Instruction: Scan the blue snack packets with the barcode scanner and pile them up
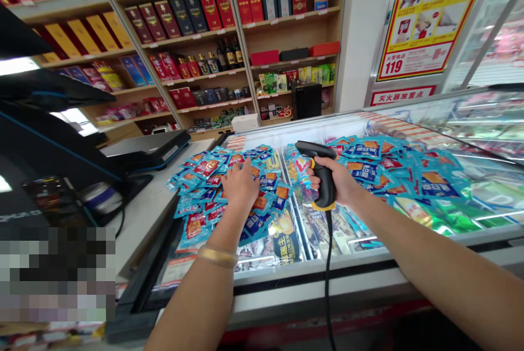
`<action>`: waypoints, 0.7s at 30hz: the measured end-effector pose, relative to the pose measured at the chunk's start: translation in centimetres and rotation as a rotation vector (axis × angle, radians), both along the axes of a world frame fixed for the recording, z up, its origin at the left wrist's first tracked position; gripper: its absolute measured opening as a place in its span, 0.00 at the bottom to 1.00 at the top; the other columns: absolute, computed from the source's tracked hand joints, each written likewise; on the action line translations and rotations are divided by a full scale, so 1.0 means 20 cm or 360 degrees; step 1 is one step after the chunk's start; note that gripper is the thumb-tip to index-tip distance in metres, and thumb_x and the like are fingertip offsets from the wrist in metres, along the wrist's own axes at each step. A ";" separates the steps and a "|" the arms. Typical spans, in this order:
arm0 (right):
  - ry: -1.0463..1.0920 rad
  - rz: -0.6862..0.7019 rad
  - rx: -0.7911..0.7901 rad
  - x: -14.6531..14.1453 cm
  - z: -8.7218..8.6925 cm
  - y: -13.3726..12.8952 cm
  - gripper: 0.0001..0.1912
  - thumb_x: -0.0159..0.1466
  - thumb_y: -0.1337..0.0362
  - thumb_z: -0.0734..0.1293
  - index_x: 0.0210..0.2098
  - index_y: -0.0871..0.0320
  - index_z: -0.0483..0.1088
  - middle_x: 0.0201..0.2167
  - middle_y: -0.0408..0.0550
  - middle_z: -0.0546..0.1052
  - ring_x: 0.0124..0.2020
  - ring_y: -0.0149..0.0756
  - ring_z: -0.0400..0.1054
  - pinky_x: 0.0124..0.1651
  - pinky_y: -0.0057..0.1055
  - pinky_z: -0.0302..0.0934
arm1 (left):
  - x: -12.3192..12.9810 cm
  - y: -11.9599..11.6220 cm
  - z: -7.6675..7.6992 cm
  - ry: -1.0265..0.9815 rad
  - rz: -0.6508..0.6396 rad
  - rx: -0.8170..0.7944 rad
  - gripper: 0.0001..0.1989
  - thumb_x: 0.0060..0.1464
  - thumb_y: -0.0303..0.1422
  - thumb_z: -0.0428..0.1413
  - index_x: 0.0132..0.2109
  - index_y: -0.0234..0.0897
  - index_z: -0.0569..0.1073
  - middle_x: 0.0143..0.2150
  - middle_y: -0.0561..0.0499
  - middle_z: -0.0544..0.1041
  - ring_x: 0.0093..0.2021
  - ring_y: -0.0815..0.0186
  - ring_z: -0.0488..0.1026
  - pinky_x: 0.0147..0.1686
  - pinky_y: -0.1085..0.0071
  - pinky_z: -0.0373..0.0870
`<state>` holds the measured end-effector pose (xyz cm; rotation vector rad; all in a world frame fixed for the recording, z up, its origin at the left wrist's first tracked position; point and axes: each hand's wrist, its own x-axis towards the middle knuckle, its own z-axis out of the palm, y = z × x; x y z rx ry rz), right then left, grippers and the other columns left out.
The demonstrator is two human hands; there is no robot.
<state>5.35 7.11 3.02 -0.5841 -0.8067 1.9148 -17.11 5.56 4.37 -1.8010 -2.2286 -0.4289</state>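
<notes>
My right hand [333,179] is wrapped round the handle of a black and yellow barcode scanner [325,187], whose cable hangs down over the freezer's front edge. A small pink and blue wrapper [303,171] shows beside its fingers. With fingers spread, my left hand [241,184] rests on a pile of small blue snack packets [204,168] on the left part of the glass freezer top. Whether a packet is under its fingertips is hard to tell. A second pile of similar packets [393,162] lies to the right, behind the scanner.
A glass-topped freezer [282,280] spans the front. At the left are a counter [151,209], a flat weighing scale [149,149] and a dark machine. Shelves [196,37] of boxed goods stand behind; a red poster [434,18] hangs at the right.
</notes>
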 end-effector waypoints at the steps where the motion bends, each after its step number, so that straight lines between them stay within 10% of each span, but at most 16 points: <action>1: -0.0013 0.0006 -0.0005 0.00 0.00 0.00 0.09 0.57 0.61 0.69 0.30 0.59 0.67 0.22 0.42 0.67 0.18 0.24 0.57 0.20 0.23 0.57 | 0.00 0.00 0.00 -0.0021 -0.0018 0.0031 0.31 0.55 0.35 0.56 0.65 0.39 0.61 0.60 0.37 0.68 0.57 0.47 0.67 0.54 0.53 0.63; 8: -0.0048 0.0031 -0.0032 -0.02 0.01 -0.02 0.09 0.57 0.61 0.69 0.29 0.59 0.67 0.22 0.42 0.67 0.18 0.25 0.57 0.19 0.23 0.57 | -0.04 0.00 0.00 -0.0394 0.0015 0.0114 0.29 0.56 0.31 0.55 0.64 0.39 0.63 0.55 0.37 0.70 0.52 0.50 0.72 0.51 0.57 0.68; 13: -0.0059 0.0014 -0.0034 -0.02 0.02 -0.02 0.08 0.58 0.62 0.68 0.29 0.60 0.67 0.23 0.42 0.67 0.18 0.24 0.56 0.19 0.23 0.57 | -0.06 0.01 0.03 -0.0884 -0.0163 0.0625 0.21 0.54 0.24 0.53 0.55 0.39 0.71 0.51 0.44 0.74 0.52 0.56 0.71 0.55 0.60 0.66; 17: -0.0062 0.0028 0.0007 -0.02 0.01 -0.02 0.09 0.57 0.61 0.68 0.30 0.59 0.66 0.23 0.42 0.67 0.18 0.24 0.57 0.20 0.23 0.57 | -0.05 0.01 0.06 -0.2107 -0.0289 0.0793 0.16 0.53 0.22 0.52 0.48 0.39 0.73 0.37 0.50 0.74 0.34 0.67 0.74 0.39 0.69 0.73; 21: -0.0084 0.0056 0.0041 -0.01 0.02 -0.03 0.09 0.57 0.60 0.68 0.30 0.59 0.67 0.24 0.42 0.68 0.18 0.24 0.57 0.20 0.23 0.57 | -0.03 0.00 0.10 -0.3401 -0.0343 0.0410 0.10 0.54 0.21 0.47 0.36 0.33 0.72 0.27 0.52 0.69 0.22 0.75 0.66 0.20 0.81 0.63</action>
